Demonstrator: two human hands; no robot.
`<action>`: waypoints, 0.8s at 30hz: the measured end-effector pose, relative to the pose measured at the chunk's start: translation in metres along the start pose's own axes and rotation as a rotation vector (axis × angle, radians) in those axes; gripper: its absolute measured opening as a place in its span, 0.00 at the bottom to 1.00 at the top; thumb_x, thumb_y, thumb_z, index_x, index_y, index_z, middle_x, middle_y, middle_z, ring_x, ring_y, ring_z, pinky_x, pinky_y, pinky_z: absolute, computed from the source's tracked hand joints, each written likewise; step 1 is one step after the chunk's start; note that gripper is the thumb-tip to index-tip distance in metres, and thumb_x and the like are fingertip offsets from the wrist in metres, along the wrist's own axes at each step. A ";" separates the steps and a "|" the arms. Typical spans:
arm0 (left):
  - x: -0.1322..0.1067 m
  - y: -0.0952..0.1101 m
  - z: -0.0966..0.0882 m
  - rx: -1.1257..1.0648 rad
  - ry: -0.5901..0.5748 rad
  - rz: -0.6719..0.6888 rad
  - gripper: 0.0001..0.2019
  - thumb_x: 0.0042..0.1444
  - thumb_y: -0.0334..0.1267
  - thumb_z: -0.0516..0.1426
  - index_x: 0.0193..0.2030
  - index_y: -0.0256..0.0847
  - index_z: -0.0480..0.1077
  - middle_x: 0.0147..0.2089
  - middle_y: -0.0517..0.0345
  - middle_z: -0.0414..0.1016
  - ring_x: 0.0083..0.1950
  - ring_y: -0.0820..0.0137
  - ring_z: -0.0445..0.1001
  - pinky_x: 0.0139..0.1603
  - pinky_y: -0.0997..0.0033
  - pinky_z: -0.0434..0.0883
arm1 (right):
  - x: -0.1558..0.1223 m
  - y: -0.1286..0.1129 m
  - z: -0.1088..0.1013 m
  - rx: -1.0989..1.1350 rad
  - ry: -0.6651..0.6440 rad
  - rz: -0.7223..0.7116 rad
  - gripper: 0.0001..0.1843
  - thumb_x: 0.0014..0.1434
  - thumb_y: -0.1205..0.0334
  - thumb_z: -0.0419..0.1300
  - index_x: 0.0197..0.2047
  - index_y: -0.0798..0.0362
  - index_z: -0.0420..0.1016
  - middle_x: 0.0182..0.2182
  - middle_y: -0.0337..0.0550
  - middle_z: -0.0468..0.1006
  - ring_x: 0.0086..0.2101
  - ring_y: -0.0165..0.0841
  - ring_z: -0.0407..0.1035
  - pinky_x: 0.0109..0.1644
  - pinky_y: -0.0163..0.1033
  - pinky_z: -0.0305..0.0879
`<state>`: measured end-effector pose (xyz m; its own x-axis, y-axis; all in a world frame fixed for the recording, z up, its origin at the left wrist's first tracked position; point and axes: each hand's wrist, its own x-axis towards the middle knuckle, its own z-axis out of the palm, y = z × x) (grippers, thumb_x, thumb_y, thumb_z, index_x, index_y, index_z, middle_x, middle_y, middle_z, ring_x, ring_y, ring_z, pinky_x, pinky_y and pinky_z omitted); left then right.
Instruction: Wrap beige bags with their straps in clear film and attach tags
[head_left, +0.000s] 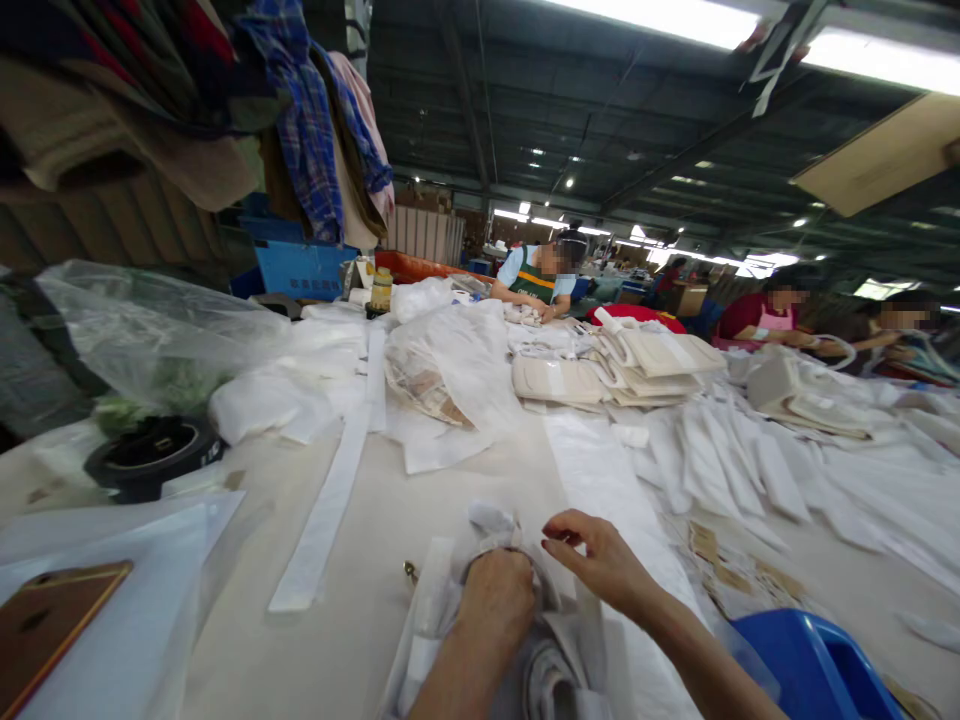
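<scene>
White cloth bundle is down at the bottom middle of the view, on the table right in front of the person, half buried under both hands. The left hand comes in from the bottom edge, knuckles up, wrist pretty flat, fingers curled down and clamped into the cloth. The right hand reaches in from the lower right with the forearm angled across a blue bin. Its thumb and first finger are drawn together, pointing left toward the other hand, right at the cloth's edge. Honestly can't tell if anything is actually pinched in there. The hands are close but not touching.

As for how the bundle lies, its long axis runs roughly from the person outward. The crumpled end sticks up and away just past the left knuckles, and the rest trails back toward the bottom edge in folds.

Other stuff around: a long white strip lies to the left, running the same near-to-far way. A phone sits at the far left, and a black tape roll is farther back. Stacks of cream pieces sit mid-table, with co-workers well behind them.
</scene>
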<state>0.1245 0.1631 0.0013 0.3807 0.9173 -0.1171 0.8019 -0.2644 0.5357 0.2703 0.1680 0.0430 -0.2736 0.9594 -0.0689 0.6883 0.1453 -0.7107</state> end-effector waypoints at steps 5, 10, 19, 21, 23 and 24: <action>-0.010 -0.002 -0.005 -0.119 0.100 0.054 0.13 0.53 0.28 0.48 0.32 0.35 0.75 0.34 0.44 0.77 0.39 0.61 0.75 0.42 0.64 0.69 | -0.038 -0.005 0.022 -0.181 0.232 -0.158 0.18 0.53 0.66 0.51 0.48 0.51 0.71 0.42 0.45 0.76 0.41 0.38 0.69 0.46 0.45 0.64; -0.016 -0.003 -0.012 -0.324 0.270 0.141 0.09 0.48 0.26 0.52 0.24 0.37 0.72 0.28 0.53 0.75 0.34 0.65 0.72 0.38 0.68 0.65 | -0.032 0.018 0.042 -0.138 0.304 0.023 0.13 0.55 0.65 0.50 0.43 0.54 0.69 0.27 0.41 0.76 0.28 0.35 0.71 0.34 0.40 0.67; -0.029 -0.005 -0.024 -0.886 0.510 0.358 0.08 0.50 0.39 0.57 0.28 0.36 0.73 0.27 0.56 0.74 0.30 0.71 0.70 0.33 0.73 0.67 | -0.033 -0.005 0.035 -0.146 0.347 -0.134 0.14 0.45 0.69 0.57 0.38 0.51 0.74 0.38 0.44 0.75 0.42 0.40 0.67 0.47 0.47 0.60; -0.033 -0.005 -0.027 -0.988 0.513 0.413 0.09 0.50 0.40 0.58 0.30 0.36 0.75 0.29 0.56 0.74 0.30 0.71 0.69 0.33 0.73 0.66 | -0.029 -0.011 0.035 -0.114 0.337 -0.138 0.11 0.46 0.66 0.59 0.36 0.51 0.75 0.35 0.44 0.74 0.40 0.40 0.67 0.44 0.45 0.60; -0.034 -0.006 -0.028 -1.140 0.488 0.459 0.08 0.50 0.39 0.59 0.34 0.37 0.76 0.30 0.56 0.74 0.31 0.72 0.68 0.33 0.74 0.65 | -0.024 -0.017 0.036 -0.026 0.325 -0.126 0.07 0.47 0.62 0.61 0.31 0.50 0.77 0.30 0.42 0.72 0.35 0.38 0.66 0.41 0.43 0.60; -0.033 -0.007 -0.028 -1.234 0.471 0.477 0.10 0.50 0.39 0.59 0.37 0.38 0.76 0.29 0.57 0.73 0.30 0.72 0.67 0.33 0.74 0.64 | -0.022 -0.021 0.036 0.036 0.316 -0.119 0.05 0.47 0.61 0.61 0.29 0.51 0.77 0.28 0.40 0.70 0.33 0.36 0.65 0.38 0.41 0.60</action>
<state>0.0935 0.1433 0.0250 0.1123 0.8922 0.4375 -0.3683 -0.3715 0.8522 0.2377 0.1349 0.0336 -0.1243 0.9646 0.2325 0.6385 0.2571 -0.7254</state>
